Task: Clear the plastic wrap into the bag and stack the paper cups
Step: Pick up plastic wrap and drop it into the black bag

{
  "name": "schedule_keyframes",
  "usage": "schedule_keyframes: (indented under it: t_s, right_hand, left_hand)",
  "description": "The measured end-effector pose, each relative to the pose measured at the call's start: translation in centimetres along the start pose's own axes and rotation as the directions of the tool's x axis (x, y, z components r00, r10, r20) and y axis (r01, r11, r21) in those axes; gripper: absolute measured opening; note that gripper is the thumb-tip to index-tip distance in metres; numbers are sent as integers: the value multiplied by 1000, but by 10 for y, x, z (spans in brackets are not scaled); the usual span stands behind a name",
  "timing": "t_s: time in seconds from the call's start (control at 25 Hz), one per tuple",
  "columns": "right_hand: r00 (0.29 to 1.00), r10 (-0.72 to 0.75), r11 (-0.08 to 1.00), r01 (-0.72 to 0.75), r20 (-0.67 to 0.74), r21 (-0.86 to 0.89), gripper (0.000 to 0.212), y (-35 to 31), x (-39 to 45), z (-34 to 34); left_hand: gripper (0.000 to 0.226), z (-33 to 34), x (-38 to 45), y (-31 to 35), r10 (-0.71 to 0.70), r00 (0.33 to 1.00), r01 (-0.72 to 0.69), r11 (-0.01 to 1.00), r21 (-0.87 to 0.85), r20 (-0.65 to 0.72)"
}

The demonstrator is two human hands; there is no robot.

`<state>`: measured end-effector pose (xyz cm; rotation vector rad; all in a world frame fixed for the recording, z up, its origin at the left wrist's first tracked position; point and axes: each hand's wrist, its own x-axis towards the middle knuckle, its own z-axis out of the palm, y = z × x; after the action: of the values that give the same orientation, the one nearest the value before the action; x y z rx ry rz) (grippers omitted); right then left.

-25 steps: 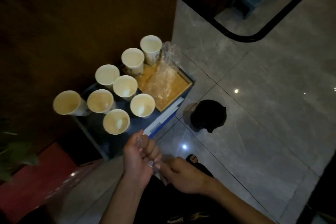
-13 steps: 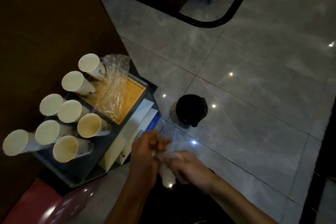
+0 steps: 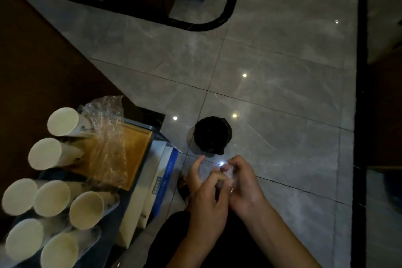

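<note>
My right hand point(image 3: 244, 183) grips a small crumpled piece of clear plastic wrap point(image 3: 228, 175) low in the view, above the grey floor. My left hand point(image 3: 205, 189) meets it from the left, its lower fingers bent onto the wrap and its index finger raised. Just beyond both hands a black bag point(image 3: 212, 135) lines a small bin on the floor. At the left, several white paper cups point(image 3: 87, 210) stand unstacked on a dark tray point(image 3: 109, 243). A larger clear wrap sheet point(image 3: 106, 137) lies crumpled over an orange tray point(image 3: 138, 148).
A white and blue box point(image 3: 166, 172) lies along the tray's right edge, close to my left hand. A brown wall point(image 3: 43, 61) rises behind the cups. Glossy grey floor tiles point(image 3: 282, 104) spread to the right, with a black border strip point(image 3: 361, 115) at the far right.
The view has swung right, so the cups sit lower left. Both hands with the small wrap have moved right and up toward the black bag.
</note>
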<state>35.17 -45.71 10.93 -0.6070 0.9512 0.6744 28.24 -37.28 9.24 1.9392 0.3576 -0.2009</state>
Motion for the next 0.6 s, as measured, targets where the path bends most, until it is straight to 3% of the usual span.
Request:
schedule_keyframes:
  t_s: [0.12,0.2,0.28,0.36,0.4,0.52,0.6]
  right_hand:
    - [998,20,986,-10,-58,164,51,-8,14,7]
    - [995,5,981,14,-100,193,48,-10,22,13]
    - [995,10,970,13,-95,243,28,-11,29,16]
    - [998,55,965,-49,-18,258,10,-15,37,16]
    - [998,64,968,-65,11,244,6,-14,39,15]
    - [997,76,986,-80,33,144,34,-15,56,11]
    - [996,88,996,-88,-1,25,37,-22,72,0]
  left_hand:
    - [20,-13,12,-5,118,993,-118,993,18,3]
    - [41,-18,22,-13,86,996,-88,995,-53,-29]
    - [73,-20,34,-18,-110,994,113,967,-229,23]
    - [86,-18,46,-22,-295,946,323,874,-362,133]
    - [83,-17,51,-23,-354,920,391,833,-392,167]
    - [61,-9,72,-28,-481,839,544,731,-411,255]
    - [38,7,87,-31,-527,794,607,672,-425,302]
